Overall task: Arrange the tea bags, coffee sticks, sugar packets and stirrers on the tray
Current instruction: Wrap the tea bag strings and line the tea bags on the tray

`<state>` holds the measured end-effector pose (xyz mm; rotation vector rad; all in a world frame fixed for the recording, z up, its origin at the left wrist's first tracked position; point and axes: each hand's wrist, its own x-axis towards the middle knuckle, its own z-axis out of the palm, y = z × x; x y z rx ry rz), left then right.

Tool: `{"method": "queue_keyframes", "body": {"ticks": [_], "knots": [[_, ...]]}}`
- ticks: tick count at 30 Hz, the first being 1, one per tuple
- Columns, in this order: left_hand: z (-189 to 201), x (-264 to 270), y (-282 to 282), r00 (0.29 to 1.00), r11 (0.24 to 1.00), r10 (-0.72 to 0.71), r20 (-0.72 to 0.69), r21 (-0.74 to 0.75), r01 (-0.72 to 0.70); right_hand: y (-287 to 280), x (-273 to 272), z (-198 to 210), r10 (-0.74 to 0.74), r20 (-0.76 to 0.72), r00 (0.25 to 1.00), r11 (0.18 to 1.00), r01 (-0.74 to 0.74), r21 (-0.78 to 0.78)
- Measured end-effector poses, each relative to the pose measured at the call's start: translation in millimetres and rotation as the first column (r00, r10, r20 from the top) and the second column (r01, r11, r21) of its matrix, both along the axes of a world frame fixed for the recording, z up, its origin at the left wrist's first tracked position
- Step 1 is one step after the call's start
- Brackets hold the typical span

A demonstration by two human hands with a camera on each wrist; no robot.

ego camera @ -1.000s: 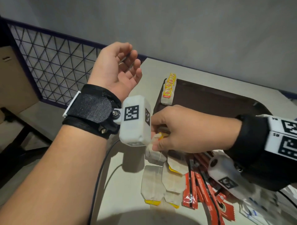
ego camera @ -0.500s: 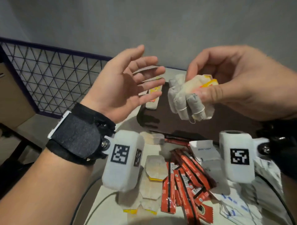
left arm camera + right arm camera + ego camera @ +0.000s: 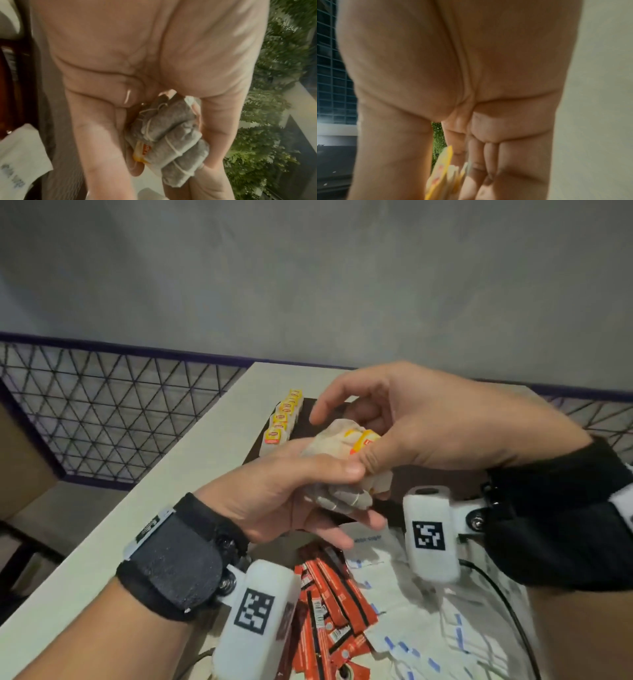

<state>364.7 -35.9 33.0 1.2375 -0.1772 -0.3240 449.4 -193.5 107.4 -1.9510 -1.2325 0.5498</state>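
A bundle of tea bags (image 3: 337,440) with yellow tags is held in the air over the dark brown tray (image 3: 431,479). My left hand (image 3: 352,501) grips its lower part, thumb on top and fingers beneath; the left wrist view shows the string-wrapped tea bags (image 3: 171,142) between thumb and fingers. From the right, my right hand (image 3: 346,436) pinches the tagged end, whose yellow tags (image 3: 440,173) show in the right wrist view. A row of tea bags (image 3: 284,419) lies along the tray's left edge. Red coffee sticks (image 3: 329,611) and white sugar packets (image 3: 428,628) lie heaped on the table. No stirrers are visible.
The pale table (image 3: 171,481) ends in an edge on the left, with a wire mesh fence (image 3: 102,412) beyond it. A grey wall stands behind. A black cable (image 3: 507,594) runs over the sugar packets at the right.
My right hand lifted the tea bag bundle from the table pile. My left hand, open half a second ago, has now closed on the bundle's lower part.
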Motion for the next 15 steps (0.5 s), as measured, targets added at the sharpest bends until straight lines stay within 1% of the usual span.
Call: {"method": "queue_keyframes", "body": {"ticks": [4, 9, 12, 15], "knots": [[-3.3, -3.5, 3.1, 0.997, 0.994, 0.058, -0.049, -0.087, -0.062, 8.8, -1.2, -4.1, 0.004, 0.067, 0.998, 1.000, -0.004, -0.004], [-6.1, -3.4, 7.9, 0.988, 0.975, 0.142, -0.066, -0.160, -0.151, 11.6, 3.3, -10.2, -0.062, 0.152, 0.986, 0.998, 0.058, 0.034], [-4.6, -4.5, 11.1, 0.976, 0.959, 0.212, -0.054, -0.180, -0.218, 10.3, 5.7, -9.8, -0.135, 0.158, 0.978, 0.985, 0.115, 0.125], [-1.2, -5.5, 14.7, 0.959, 0.930, 0.278, -0.048, -0.236, -0.281, 8.2, 7.2, -6.2, -0.212, 0.179, 0.961, 0.959, 0.168, 0.230]]}}
